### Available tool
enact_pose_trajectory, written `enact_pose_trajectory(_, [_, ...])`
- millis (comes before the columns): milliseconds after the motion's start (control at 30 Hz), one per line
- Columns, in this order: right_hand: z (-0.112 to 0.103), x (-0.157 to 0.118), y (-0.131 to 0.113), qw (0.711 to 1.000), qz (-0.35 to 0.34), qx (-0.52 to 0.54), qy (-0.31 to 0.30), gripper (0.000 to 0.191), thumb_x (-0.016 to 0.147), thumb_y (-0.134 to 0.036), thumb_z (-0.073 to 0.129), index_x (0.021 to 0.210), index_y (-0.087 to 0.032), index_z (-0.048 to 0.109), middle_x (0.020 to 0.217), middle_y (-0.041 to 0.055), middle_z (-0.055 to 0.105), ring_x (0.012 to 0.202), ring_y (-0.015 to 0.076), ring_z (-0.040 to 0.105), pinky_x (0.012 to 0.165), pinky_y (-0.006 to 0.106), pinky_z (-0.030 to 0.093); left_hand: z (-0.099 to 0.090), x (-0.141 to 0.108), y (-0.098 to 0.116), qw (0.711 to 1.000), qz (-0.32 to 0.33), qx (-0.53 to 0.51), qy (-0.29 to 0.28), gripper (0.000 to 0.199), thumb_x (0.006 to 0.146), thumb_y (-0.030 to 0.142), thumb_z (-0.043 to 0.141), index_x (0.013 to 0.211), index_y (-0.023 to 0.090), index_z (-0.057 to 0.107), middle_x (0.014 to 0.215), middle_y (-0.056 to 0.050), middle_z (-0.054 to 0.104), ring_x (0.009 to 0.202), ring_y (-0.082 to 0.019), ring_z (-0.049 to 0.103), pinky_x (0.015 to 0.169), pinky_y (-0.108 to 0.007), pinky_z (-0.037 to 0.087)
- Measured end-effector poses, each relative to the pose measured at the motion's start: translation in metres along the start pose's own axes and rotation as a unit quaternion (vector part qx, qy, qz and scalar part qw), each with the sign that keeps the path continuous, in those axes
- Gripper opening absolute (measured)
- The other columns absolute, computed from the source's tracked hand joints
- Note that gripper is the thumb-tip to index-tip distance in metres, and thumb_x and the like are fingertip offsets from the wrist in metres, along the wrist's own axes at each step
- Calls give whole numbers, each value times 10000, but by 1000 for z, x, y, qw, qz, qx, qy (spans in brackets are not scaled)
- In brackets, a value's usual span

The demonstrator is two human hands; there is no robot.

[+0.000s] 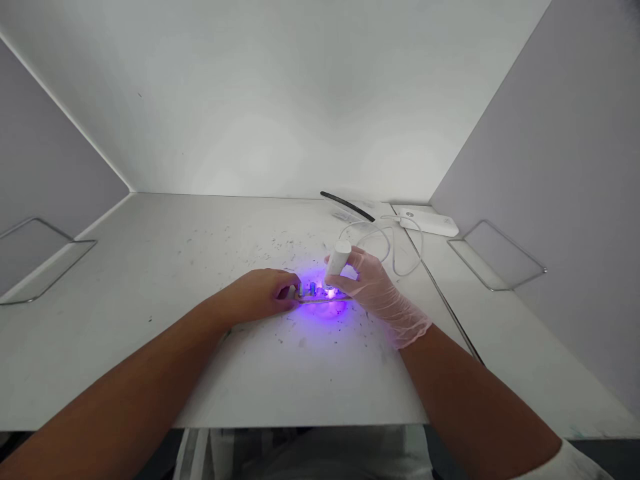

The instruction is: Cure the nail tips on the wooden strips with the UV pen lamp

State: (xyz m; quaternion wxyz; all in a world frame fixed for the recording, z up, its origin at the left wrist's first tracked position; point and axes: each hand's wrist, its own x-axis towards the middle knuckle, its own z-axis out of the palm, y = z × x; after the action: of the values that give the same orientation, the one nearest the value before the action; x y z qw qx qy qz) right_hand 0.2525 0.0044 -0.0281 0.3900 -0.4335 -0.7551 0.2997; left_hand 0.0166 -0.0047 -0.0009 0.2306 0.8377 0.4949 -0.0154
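Observation:
My right hand (375,287), in a thin clear glove, is closed around a small white handheld UV lamp (339,256). The lamp is tilted, with its lower end pointing down and throwing bright violet light. Below it lies a narrow strip (320,301) with several small upright pieces (313,288) along it; the glare hides their details. My bare left hand (265,293) grips the strip's left end between thumb and fingers, which are bent toward it. The lamp's head is just above the pieces; I cannot tell whether it touches them.
A thin white cable (393,253) loops on the worktop (175,267) toward a white oblong device (429,222) at the back right. A curved black strip (347,206) lies near the back wall. Wire frames (497,257) stick out at both sides. Dark specks dot the surface.

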Motion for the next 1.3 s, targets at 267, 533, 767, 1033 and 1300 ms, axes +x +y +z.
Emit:
enact_pose_trajectory(267, [0, -1, 0, 1000, -6, -1, 7, 157, 783, -360, 696, 892, -248, 689, 934, 31, 657, 825, 179, 623, 701, 341, 506, 0, 0, 1, 1000, -1, -1, 1, 185, 803, 403, 544, 847, 241, 620, 758, 19, 616, 644, -131, 509, 555, -262, 338])
enact_pose_trajectory(533, [0, -1, 0, 1000, 2, 6, 7, 160, 771, -350, 707, 889, -243, 692, 907, 27, 650, 795, 171, 619, 695, 341, 504, -1, -1, 0, 1000, -6, -3, 0, 180, 799, 396, 542, 843, 240, 619, 758, 20, 620, 643, -129, 513, 555, -260, 340])
enact_pose_trajectory(767, [0, -2, -1, 1000, -5, 6, 9, 151, 776, -349, 705, 887, -247, 692, 904, 23, 648, 787, 164, 616, 694, 335, 503, 0, 0, 0, 1000, -4, -1, 1, 182, 798, 399, 548, 834, 237, 624, 749, 19, 616, 635, -129, 509, 548, -263, 329])
enact_pose_trajectory(1033, [-1, -1, -1, 1000, -3, -2, 7, 163, 778, -359, 702, 896, -247, 693, 910, 26, 647, 790, 167, 617, 688, 334, 505, -1, -1, 2, 1000, -5, -4, 2, 179, 795, 392, 546, 834, 236, 623, 752, 18, 616, 637, -129, 513, 547, -263, 333])
enact_pose_trajectory(1300, [0, -1, -1, 1000, 4, 2, 8, 158, 770, -347, 708, 893, -249, 695, 912, 22, 647, 787, 163, 619, 676, 324, 501, -1, -1, 1, 1000, -8, 0, 2, 169, 794, 392, 542, 828, 243, 616, 756, 20, 623, 641, -134, 515, 547, -263, 332])
